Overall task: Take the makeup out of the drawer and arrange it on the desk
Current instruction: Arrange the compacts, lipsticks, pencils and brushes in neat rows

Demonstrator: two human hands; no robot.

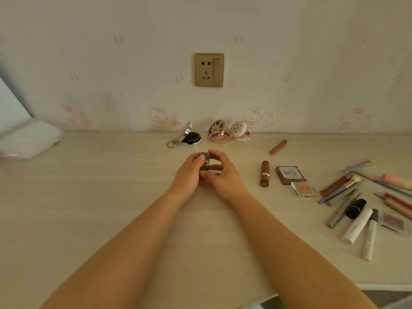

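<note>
Both my hands hold a small round dark compact on its edge above the middle of the desk. My left hand grips its left side and my right hand pinches its right side. Behind them by the wall stand three opened compacts: a silver one with a key ring, a blue-and-gold patterned one and a white flowered one. A brown lipstick and two small palettes lie to the right. The drawer is out of sight.
A heap of brushes, pencils and tubes covers the desk's right side, with a pink gloss tube further back. A white cloth-like bundle sits at the far left. A wall socket is above. The desk's front edge shows at lower right.
</note>
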